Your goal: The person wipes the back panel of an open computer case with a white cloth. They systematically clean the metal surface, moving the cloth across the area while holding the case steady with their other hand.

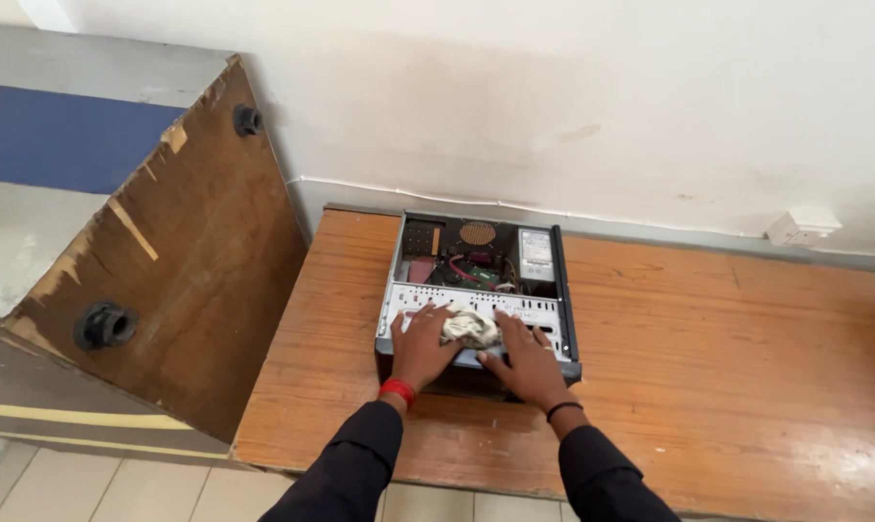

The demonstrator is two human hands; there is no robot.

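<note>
An open computer case [476, 290] lies on its side toward the far edge of a wooden table [708, 367], its grey perforated metal frame nearest and a fan, cables and a power unit showing beyond. The left hand [424, 346] and right hand [527, 361] rest flat with spread fingers on that near frame, both touching a crumpled whitish cloth [470, 327] between them

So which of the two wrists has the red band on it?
The left hand, resting on the near edge of the open computer case, has the red band. The right hand wears a thin black band instead.
</note>
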